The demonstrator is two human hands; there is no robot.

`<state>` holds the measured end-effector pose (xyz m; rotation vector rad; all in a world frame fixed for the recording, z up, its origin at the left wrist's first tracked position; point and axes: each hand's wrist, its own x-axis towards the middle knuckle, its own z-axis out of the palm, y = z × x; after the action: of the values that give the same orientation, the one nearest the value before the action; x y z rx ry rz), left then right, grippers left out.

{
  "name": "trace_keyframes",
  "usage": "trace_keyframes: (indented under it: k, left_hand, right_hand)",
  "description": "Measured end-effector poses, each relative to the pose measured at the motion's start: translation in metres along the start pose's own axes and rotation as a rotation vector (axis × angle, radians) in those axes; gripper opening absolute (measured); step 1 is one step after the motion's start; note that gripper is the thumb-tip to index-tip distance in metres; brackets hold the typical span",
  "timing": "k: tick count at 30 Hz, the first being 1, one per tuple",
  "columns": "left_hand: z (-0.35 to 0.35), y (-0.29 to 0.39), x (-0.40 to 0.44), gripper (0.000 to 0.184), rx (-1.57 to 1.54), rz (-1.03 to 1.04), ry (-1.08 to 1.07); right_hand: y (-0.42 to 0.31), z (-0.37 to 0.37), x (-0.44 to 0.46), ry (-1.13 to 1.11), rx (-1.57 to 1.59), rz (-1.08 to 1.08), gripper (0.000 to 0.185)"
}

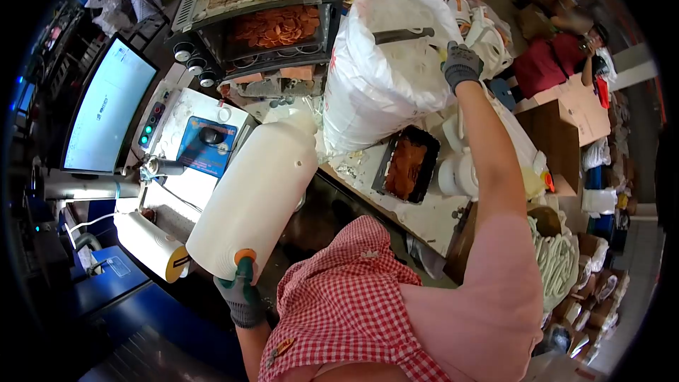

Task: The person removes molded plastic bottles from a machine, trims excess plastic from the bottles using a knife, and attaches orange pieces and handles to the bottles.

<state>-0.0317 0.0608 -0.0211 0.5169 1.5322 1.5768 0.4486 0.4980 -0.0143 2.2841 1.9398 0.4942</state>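
A large off-white plastic bottle [254, 191] lies tilted in front of me, its narrower end toward the bench. My left hand [242, 298], in a grey-green glove, grips its lower end, with the thumb at an orange round spot [244, 255]. At arm's length, my gloved right hand [462, 67] is closed at the right rim of a big white plastic sack [368, 92]. The fingertips are partly hidden there. A dark flat bar [403, 35] lies across the sack's mouth, over pale contents that I cannot make out.
A dark tray [408, 164] with reddish-brown material stands on the bench. Behind is an oven [276, 28] holding orange-brown pieces. A monitor [108, 107], a mouse [211, 136] and another white cylinder [150, 244] are on the left. A person in red [548, 64] is at the far right.
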Motion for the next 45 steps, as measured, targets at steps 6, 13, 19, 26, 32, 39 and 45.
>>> trace_keyframes:
  k: [6, 13, 19, 26, 32, 39, 45]
  left_hand:
    - [0.035, 0.011, -0.022, 0.028, 0.058, -0.121, 0.193]
    - [0.013, 0.0, -0.036, 0.018, 0.086, 0.004, -0.015]
    - [-0.027, -0.008, -0.053, 0.015, -0.004, 0.012, -0.084]
    - [-0.054, -0.013, -0.051, 0.025, 0.004, 0.005, -0.121]
    - [-0.061, -0.008, -0.048, 0.029, 0.134, -0.026, -0.132]
    - [-0.056, -0.009, -0.053, 0.03, 0.224, -0.055, -0.169]
    - [-0.045, -0.011, -0.056, 0.028, 0.263, -0.036, -0.197]
  right_hand:
    - [0.044, -0.012, -0.017, 0.118, 0.39, -0.224, 0.034]
    - [-0.09, -0.134, -0.291, -0.894, 1.577, -0.547, 0.049]
    - [-0.152, -0.135, -0.36, -0.811, 1.602, -0.981, 0.044]
    - [-0.169, -0.144, -0.381, -0.789, 1.575, -1.025, 0.04]
    - [-0.172, -0.147, -0.382, -0.74, 1.555, -1.071, 0.039]
    - [-0.163, -0.175, -0.375, -0.485, 1.293, -1.197, 0.039]
    - [-0.155, -0.201, -0.374, -0.374, 0.713, -1.38, 0.048]
